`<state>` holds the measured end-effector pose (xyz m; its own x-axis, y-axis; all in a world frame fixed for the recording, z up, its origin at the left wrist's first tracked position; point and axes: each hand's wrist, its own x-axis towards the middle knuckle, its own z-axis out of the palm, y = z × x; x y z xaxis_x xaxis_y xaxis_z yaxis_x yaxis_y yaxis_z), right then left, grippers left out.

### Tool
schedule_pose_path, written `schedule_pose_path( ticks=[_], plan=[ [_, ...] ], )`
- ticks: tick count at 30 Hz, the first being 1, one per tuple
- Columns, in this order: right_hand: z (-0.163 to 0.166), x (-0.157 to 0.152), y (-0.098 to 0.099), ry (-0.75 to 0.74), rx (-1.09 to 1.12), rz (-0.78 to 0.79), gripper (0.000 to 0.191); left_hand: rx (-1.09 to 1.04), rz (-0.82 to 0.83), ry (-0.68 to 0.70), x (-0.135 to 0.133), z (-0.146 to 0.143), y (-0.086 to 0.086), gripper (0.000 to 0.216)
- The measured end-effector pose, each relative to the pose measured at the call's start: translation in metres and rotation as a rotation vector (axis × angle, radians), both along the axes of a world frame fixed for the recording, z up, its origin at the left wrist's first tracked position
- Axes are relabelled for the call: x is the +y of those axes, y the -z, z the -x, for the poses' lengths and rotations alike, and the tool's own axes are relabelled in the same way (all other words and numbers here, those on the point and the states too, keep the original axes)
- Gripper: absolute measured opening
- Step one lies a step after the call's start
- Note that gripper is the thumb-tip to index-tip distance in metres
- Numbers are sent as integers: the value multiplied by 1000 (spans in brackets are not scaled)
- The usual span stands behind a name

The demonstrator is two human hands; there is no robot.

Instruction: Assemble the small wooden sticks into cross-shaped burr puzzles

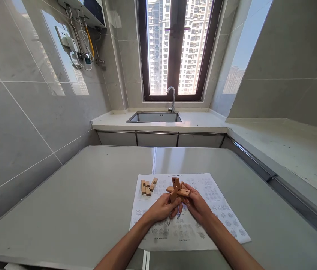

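Note:
Above the printed sheet, both hands hold a partly joined wooden burr puzzle (177,190), its notched pieces crossing one another. One piece stands upright with a dark mark like a 3 near its top. My left hand (164,207) grips the lower left of it, thumb on the front piece. From the right, my right hand (197,202) pinches the piece that sticks out that way; some fingertips are hidden behind the wood. Left of the hands, several loose notched wooden pieces (147,187) lie on the instruction sheet (220,210), which carries small printed diagrams.
The sheet lies on a grey-white table (63,210) with a seam down its middle. Beyond it are a counter with a sink (155,117), a faucet (172,98) and a window. A white counter (287,150) runs along the right, a tiled wall along the left.

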<state>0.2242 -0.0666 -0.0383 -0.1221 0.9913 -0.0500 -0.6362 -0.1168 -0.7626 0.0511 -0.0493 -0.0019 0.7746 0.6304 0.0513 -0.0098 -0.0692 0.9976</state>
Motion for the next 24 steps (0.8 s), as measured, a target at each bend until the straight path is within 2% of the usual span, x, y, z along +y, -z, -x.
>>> schedule_pose_path(
  ticks=[7,11,16,20,24],
  plan=[
    [-1,-1,7,37,9,-2,24,123,-39,-31,-5,2,-4,52],
    [0,-2,12,42,36,-19,20,84,-4,-28,-8,0,-4,48],
    [0,-1,6,33,53,-9,16,16,72,-28,-6,-5,5,51],
    [-2,2,5,64,112,15,17,-30,105,-107,-3,-8,12,52],
    [-12,10,11,157,188,63,17,-40,143,-185,0,-9,14,54]
  ],
)
